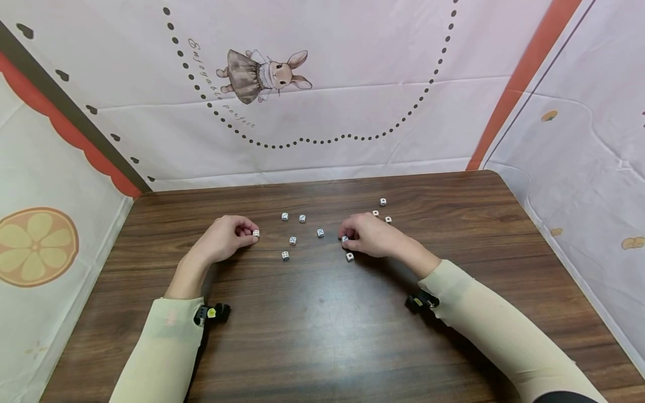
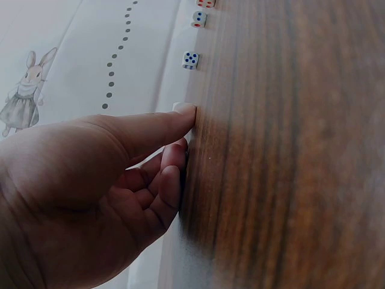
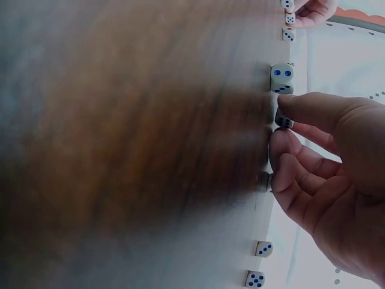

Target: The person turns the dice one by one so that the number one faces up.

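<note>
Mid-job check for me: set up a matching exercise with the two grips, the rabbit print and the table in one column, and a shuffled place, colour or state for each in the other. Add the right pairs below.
Column one
1. Left grip
2. Right grip
3. Rabbit print
4. Table

Column two
A. On the pale cloth
B. Holding the leftmost die in the head view
C. Brown, with a wood grain
D. Holding a middle die, with a second die close on its near side

Pairs: 1-B, 2-D, 3-A, 4-C
</note>
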`<action>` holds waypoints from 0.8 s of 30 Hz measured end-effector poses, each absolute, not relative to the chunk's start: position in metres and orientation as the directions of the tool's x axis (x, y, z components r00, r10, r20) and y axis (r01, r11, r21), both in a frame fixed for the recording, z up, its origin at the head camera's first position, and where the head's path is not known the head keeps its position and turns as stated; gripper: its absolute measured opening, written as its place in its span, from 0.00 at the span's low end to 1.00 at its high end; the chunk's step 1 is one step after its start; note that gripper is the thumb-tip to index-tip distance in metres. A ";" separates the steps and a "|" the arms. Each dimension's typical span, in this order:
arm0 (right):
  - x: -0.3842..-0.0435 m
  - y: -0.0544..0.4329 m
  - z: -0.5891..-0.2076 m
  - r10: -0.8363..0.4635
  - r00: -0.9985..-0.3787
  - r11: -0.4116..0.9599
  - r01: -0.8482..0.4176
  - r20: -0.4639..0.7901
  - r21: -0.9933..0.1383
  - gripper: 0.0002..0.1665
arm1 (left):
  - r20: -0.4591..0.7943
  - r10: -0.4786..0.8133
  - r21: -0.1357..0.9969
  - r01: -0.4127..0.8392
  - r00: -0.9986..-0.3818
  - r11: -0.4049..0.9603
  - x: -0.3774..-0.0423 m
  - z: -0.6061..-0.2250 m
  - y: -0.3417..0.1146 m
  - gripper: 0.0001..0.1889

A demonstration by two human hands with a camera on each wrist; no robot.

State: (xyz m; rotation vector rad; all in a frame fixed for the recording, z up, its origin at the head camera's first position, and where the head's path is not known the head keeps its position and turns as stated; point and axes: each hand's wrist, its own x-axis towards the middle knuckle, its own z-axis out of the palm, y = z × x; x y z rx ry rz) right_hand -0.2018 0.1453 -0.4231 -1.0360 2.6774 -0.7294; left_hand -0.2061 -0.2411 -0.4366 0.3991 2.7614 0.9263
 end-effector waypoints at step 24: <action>-0.198 0.150 -0.422 -0.646 -0.763 0.621 -0.519 -0.009 -0.587 0.02 | -0.097 0.317 0.620 0.192 -0.943 0.761 -0.206 -0.437 -0.240 0.06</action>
